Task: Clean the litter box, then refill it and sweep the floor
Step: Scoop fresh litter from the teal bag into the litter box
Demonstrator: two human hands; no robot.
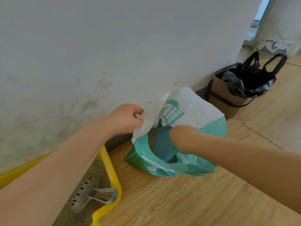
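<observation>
Left hand (pixel 126 119) pinches the floppy litter bag (pixel 179 144) rim open by the wall; right hand (pixel 182 137) seemingly grips the stiff blue scoop (pixel 162 144) inside.

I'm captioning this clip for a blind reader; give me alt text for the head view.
A left hand pinches open the white top of a teal plastic litter bag while the right hand reaches inside onto a blue round scoop. A grey slotted scoop lies in the yellow litter box.

We see a brown bin (pixel 224 95) by the white wall (pixel 114 46). A black bag (pixel 249 80) sits inside the bin.
</observation>
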